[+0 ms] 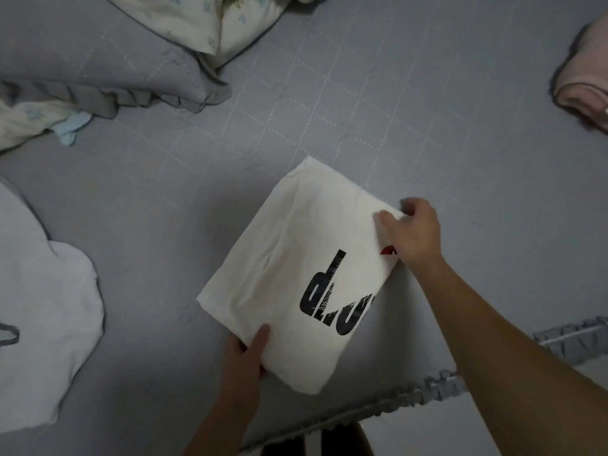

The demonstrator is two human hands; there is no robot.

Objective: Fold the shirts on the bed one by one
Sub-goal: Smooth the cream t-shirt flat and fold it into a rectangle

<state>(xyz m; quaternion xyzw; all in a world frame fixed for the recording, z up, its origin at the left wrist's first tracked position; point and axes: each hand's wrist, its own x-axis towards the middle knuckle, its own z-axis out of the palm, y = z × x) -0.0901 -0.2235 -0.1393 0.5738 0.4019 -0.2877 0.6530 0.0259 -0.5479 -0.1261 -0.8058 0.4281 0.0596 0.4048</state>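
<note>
A white shirt (289, 268) with black lettering lies folded into a slanted rectangle on the grey bed (427, 110). My left hand (245, 353) grips its near left edge, thumb on top and fingers under the cloth. My right hand (411, 232) pinches the far right edge, next to a small red mark in the print. A pale white garment (42, 330) lies unfolded at the left side of the bed.
Grey ruffled pillows (98, 67) and a floral cream pillow (210, 18) lie at the far left. A folded pink garment (582, 90) rests at the right edge. The bed's ruffled border (437, 386) runs along the near side.
</note>
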